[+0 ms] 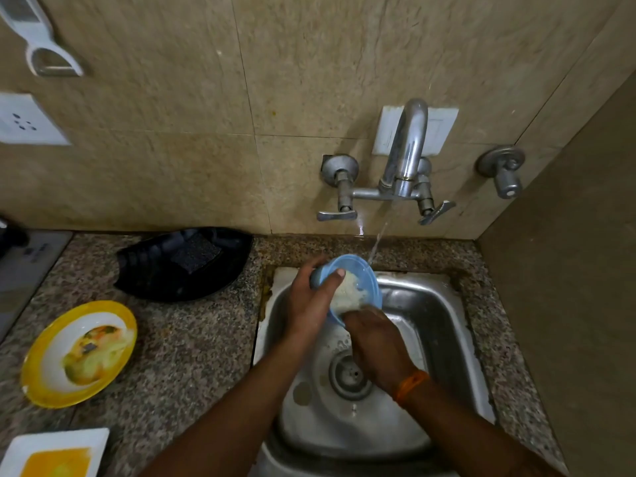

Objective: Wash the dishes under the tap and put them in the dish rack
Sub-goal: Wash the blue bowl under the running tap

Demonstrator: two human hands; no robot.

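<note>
**Blue bowl held over the sink**

Left hand has its grip around the blue bowl, tilted above the steel sink; right hand reaches into the soapy bowl, its grip hidden; tap runs; a yellow plate sits on the counter.

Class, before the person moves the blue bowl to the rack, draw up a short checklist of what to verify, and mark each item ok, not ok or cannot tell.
1. Water runs from the tap: ok.
2. Left hand grips the blue bowl over the sink: ok.
3. Bowl free of foam: not ok, white suds inside.
4. Right hand at the bowl's lower rim: ok; what it holds: cannot tell.
5. Black tray has room: ok, only a sponge in it.
6. Yellow plate washed: not ok.
</note>
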